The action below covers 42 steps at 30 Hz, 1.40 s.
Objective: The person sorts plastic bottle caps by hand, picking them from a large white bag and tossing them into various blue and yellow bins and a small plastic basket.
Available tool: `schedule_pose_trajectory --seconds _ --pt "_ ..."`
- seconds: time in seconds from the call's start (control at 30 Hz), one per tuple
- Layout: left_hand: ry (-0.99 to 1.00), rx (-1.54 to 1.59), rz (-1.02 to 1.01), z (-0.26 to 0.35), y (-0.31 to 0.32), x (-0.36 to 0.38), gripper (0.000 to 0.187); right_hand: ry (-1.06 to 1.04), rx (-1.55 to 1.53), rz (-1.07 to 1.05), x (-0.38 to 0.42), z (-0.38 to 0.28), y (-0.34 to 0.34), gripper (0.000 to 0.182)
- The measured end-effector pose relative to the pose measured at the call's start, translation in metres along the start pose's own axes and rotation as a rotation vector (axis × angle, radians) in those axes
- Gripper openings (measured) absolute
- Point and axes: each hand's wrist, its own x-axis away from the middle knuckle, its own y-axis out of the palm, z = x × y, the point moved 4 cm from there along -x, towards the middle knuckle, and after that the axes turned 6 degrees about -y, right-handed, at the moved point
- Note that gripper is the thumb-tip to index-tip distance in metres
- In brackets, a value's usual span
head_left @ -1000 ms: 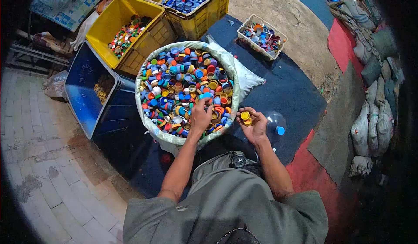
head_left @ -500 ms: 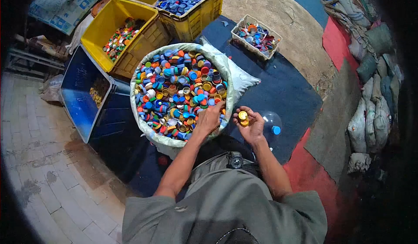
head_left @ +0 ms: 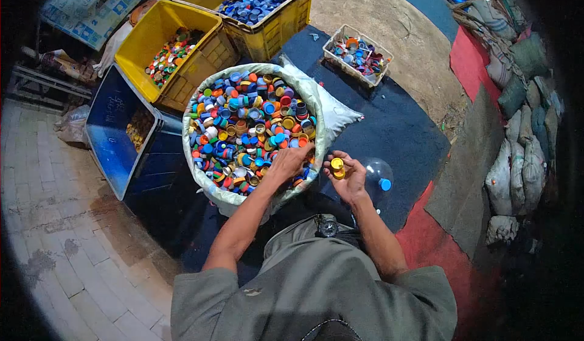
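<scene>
A round sack [head_left: 191, 152] with a rolled pale rim stands in front of me, full of bottle caps [head_left: 243, 119] in many colours. My left hand [head_left: 291, 161] reaches over its right part, its fingers bent down among the caps near the rim; what the fingertips touch is hidden. Just right of the rim, my right hand [head_left: 350, 180] is turned palm up with its fingers curled round yellow caps [head_left: 337, 166]. Beside that hand lies a clear round container [head_left: 376, 172] with a blue cap [head_left: 385, 185].
Two yellow crates [head_left: 137, 37] [head_left: 267, 40] and a tilted blue bin [head_left: 112, 128] holding caps stand behind and left of the sack. A small white basket [head_left: 350, 70] of mixed pieces sits at the upper right. Filled sacks [head_left: 499, 171] line the far right.
My left hand has shifted slightly, with the forearm a little further left. My right hand still holds the yellow caps in nearly the same place.
</scene>
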Motion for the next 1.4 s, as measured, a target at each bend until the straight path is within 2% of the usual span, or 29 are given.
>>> schedule_pose_trajectory --seconds 0.1,0.2,0.3,0.33,0.43,0.57,0.67,0.77,0.8,0.9,1.1,1.33,1.4 --pt "0.069 0.06 0.076 0.002 -0.006 0.004 0.051 0.008 0.001 0.009 0.0 0.0 0.0 0.031" --pt "0.019 -0.051 0.033 0.007 -0.005 0.01 0.044 0.021 0.003 0.013 0.0 0.002 -0.001 0.03" --pt "-0.039 -0.03 -0.021 0.004 0.01 0.016 0.039 0.04 0.046 0.032 -0.001 0.007 -0.004 0.03" --pt "0.017 0.03 0.006 0.003 0.011 0.019 0.037 0.044 0.064 0.04 -0.002 0.008 -0.006 0.03" --pt "0.002 0.007 0.143 0.01 0.004 0.022 0.036 0.051 0.086 0.039 -0.002 0.01 -0.007 0.029" --pt "-0.025 0.112 0.209 0.015 0.0 0.02 0.045 0.052 0.105 0.052 -0.002 0.013 -0.007 0.029" --pt "-0.155 0.064 0.119 0.007 0.013 0.015 0.05 0.049 0.115 0.051 -0.001 0.012 -0.004 0.031" --pt "-0.132 0.104 0.01 0.002 0.013 0.008 0.052 0.049 0.116 0.058 -0.001 0.012 -0.007 0.03" --pt "-0.163 0.085 -0.081 0.01 -0.002 0.008 0.054 0.049 0.111 0.065 -0.001 0.012 -0.008 0.03" --pt "-0.222 0.061 -0.185 0.002 0.006 -0.005 0.056 0.044 0.113 0.074 -0.002 0.013 -0.009 0.03" --pt "-0.2 0.088 -0.162 0.003 0.006 -0.01 0.06 0.04 0.118 0.086 -0.004 0.015 -0.003 0.03" --pt "-0.181 0.266 0.108 -0.011 0.004 0.011 0.067 0.029 0.144 0.086 -0.004 0.016 -0.001 0.03" --pt "-0.187 0.444 0.23 -0.013 -0.004 0.019 0.067 -0.003 0.192 0.072 -0.002 0.016 0.005 0.027"
